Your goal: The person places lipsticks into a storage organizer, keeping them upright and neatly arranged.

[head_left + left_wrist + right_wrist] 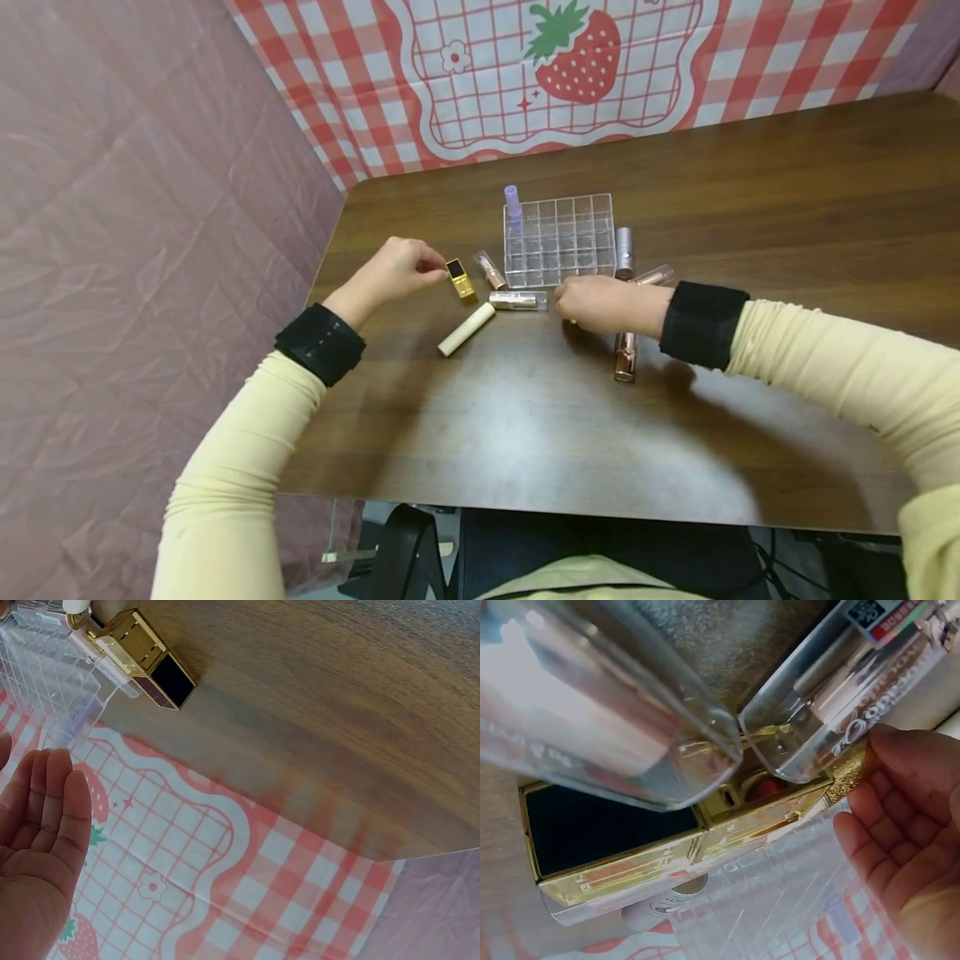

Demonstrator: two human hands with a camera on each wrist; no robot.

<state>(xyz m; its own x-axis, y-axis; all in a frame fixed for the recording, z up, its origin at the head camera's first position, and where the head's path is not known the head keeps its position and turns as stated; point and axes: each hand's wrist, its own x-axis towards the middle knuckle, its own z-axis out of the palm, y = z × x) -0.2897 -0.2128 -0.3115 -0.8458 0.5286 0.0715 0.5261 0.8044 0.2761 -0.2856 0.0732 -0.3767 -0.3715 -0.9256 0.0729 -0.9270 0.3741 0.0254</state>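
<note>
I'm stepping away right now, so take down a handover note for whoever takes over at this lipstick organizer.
Left hand: open, fingertips by the gold lipstick, no grip seen.
Right hand: open, low over the table beside the clear tube.
Done: one purple tube stands in the back-left compartment of the organizer.
Left: the cream tube, the rose-gold tube and the other tubes lie outside it.
</note>
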